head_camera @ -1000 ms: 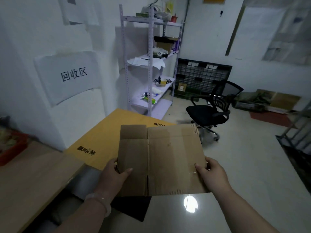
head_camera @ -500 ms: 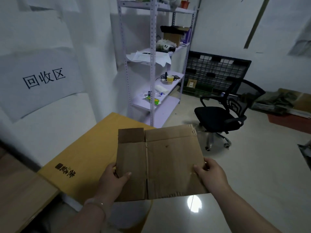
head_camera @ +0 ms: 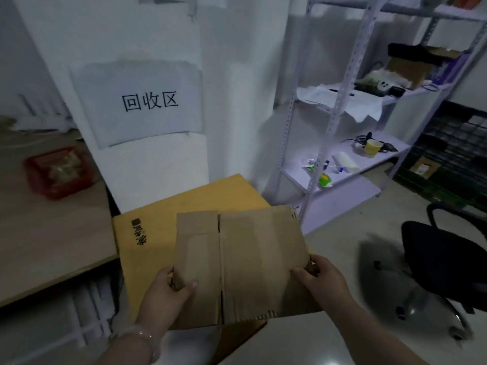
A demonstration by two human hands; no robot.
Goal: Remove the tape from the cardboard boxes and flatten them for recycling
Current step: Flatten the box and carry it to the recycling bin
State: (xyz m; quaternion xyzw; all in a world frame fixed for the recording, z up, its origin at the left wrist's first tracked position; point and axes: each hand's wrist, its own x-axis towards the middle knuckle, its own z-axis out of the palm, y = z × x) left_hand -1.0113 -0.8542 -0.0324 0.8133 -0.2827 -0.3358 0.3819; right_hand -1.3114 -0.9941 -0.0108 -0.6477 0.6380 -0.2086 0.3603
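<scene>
A flattened brown cardboard box (head_camera: pixel 258 262) is held flat in front of me, over a larger yellow flattened box (head_camera: pixel 158 222) that lies on the floor by the white wall. My left hand (head_camera: pixel 166 293) grips the brown box's near left corner, thumb on top. My right hand (head_camera: pixel 321 280) grips its right edge, thumb on top too. A shiny strip of clear tape seems to run across the brown box, though blur makes it hard to tell.
A paper sign (head_camera: pixel 142 101) with black characters hangs on the wall above the yellow box. A wooden desk (head_camera: pixel 44 233) with a red tray (head_camera: pixel 56 171) is at left. A white metal shelf (head_camera: pixel 340 143) and a black office chair (head_camera: pixel 445 262) stand at right.
The view has swung left and closer to the wall; the sign now sits centre. Both hands still hold the brown box, now over the yellow box.
</scene>
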